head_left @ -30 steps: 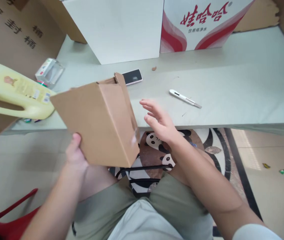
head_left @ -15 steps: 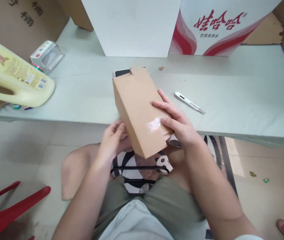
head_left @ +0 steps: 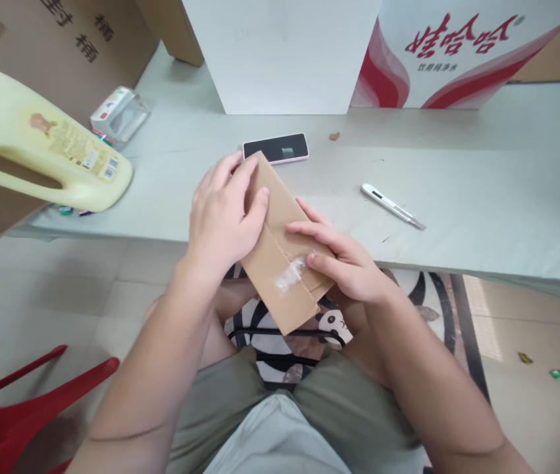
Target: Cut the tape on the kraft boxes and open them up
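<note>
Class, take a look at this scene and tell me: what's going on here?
A seated person holds a small box over the lap, at the edge of the table. The left hand clasps its far end; the right hand presses down on it beside a patch of clear tape. On the table behind lie a phone, a knife and a yellow jug, none of them touched.
</note>
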A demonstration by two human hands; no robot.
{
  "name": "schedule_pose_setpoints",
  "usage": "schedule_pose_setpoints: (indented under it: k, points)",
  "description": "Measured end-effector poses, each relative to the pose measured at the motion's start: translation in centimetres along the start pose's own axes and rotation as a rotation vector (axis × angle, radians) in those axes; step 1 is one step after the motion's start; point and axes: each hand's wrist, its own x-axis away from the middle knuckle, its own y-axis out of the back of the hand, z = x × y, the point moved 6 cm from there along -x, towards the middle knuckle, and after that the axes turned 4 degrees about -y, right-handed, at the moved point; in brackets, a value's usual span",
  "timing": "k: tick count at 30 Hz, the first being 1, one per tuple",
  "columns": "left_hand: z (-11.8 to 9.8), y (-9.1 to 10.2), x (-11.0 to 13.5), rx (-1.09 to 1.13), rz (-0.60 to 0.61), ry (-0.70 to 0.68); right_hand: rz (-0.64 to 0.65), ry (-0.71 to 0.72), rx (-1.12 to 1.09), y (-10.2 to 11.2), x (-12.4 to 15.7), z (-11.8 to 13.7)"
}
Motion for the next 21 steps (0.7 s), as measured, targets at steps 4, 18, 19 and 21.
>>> schedule_pose_setpoints:
  k: [4, 18, 19, 21]
  points:
    - [0.4, -0.1, 0.8, -0.051, 0.053, 0.009, -0.003, -0.009, -0.001, -0.2, 0.0, 0.1]
    - [1.0, -0.3, 0.6, -0.121, 0.117, 0.067, -0.046, -0.043, -0.036, -0.6, 0.0, 0.0]
    - [1.0, -0.5, 0.4, -0.122, 0.117, 0.068, -0.055, -0.038, -0.041, -0.5, 0.1, -0.2]
    - [1.1, -0.9, -0.2, -0.118, 0.115, 0.072, -0.080, -0.015, -0.055, -0.2, 0.2, -0.6]
